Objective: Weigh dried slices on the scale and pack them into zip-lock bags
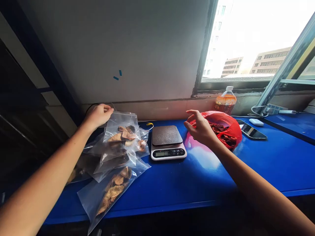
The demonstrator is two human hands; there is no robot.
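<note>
My left hand is closed at the upper corner of a clear zip bag that holds brown dried slices. This bag lies on top of several similar bags, with a larger bag of dried slices at the front. To their right stands a small kitchen scale, its plate bare and its display lit faintly. My right hand hovers between the scale and a red plastic bag, fingers apart and holding nothing. Dark reddish dried pieces show in the mouth of the red bag.
An orange drink bottle stands behind the red bag by the window. A phone and a white earphone case lie to its right. A charger with cable is farther back. The blue table ends at a front edge.
</note>
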